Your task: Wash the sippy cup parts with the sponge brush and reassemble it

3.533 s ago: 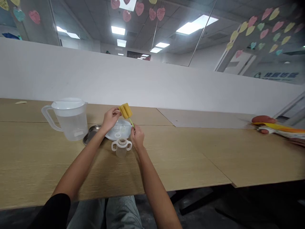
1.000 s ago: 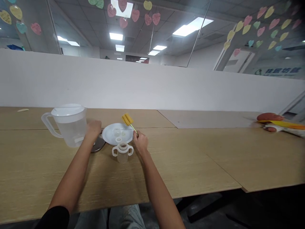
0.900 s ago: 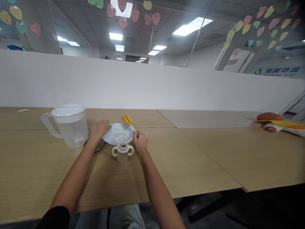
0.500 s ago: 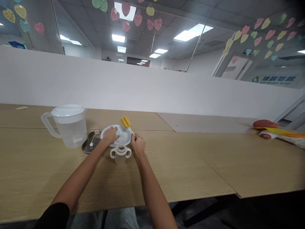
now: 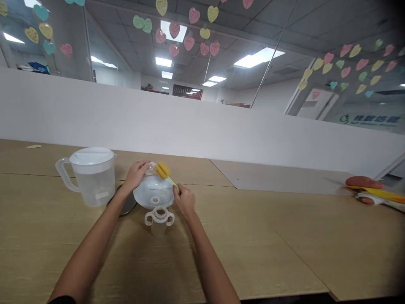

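Note:
Above the far rim of a white bowl (image 5: 142,198), my left hand (image 5: 135,175) is closed on a clear, dome-shaped bottle cap (image 5: 151,169). A bottle brush with a yellow sponge head (image 5: 163,170) is held by its thin green handle in my right hand (image 5: 185,199), whose fingers are closed. The sponge touches or nearly touches the cap; I cannot tell which. Inside the bowl, near its front, lies a small white ring (image 5: 155,201). A clear baby bottle with two white handles (image 5: 159,219) stands uncapped and upright in front of the bowl.
A lidded, translucent pitcher (image 5: 96,179) holding water stands at the left. My left forearm partly covers a dark metal tray (image 5: 128,207) beside the bowl. A red, yellow and white bundle (image 5: 368,190) lies at the far right. A low white wall (image 5: 190,126) runs behind the table.
My left hand has risen out of the bowl with the clear cap, toward the brush head. My right hand still grips the brush. The camera view has tilted upward.

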`<state>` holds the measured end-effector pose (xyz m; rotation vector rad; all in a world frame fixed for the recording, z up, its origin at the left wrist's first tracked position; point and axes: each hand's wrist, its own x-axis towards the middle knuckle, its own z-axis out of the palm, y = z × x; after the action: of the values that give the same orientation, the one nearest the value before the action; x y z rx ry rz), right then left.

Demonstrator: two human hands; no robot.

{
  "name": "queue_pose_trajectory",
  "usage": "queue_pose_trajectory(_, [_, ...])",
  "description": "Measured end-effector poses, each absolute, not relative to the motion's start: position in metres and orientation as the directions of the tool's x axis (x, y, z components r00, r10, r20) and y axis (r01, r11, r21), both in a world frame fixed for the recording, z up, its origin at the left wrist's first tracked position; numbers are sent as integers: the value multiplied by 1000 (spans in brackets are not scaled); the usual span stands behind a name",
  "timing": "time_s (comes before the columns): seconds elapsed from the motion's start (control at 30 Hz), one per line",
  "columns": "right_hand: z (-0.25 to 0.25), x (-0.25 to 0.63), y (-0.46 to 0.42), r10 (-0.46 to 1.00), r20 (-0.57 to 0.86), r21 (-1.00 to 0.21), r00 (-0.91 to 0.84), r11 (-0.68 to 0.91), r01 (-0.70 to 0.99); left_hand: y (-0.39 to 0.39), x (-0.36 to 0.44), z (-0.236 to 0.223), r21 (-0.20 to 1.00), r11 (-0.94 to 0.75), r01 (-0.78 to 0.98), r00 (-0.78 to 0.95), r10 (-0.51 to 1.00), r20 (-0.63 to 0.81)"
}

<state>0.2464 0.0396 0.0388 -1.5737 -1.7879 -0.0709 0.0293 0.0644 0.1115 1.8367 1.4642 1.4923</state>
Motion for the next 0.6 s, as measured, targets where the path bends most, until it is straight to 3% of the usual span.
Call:
queue_pose_trajectory(0.13, [35,255,39,775,618,-324,-134,406,854,65,32,111,890,-366,271,-58,917,394])
queue_pose_trajectory(0.2, [27,260,38,741,647,-284,-180,453,845,60,38,111,858,-375,352,-30,911,410])
queue_pose_trajectory(0.3, [15,268,36,679,707,-237,-195,487,841,49,47,112,711,-420,564,35,872,488])
queue_pose_trajectory(0.37, [10,271,36,621,765,-224,-169,504,835,44,53,111,638,-411,651,98,879,466])
queue_pose_trajectory(0.5, [9,272,36,499,859,-215,-116,556,803,38,61,112,728,-402,556,270,915,299])
queue_pose_trajectory(0.6, [12,270,34,441,884,-167,-153,606,778,32,62,118,751,-460,474,281,887,366])
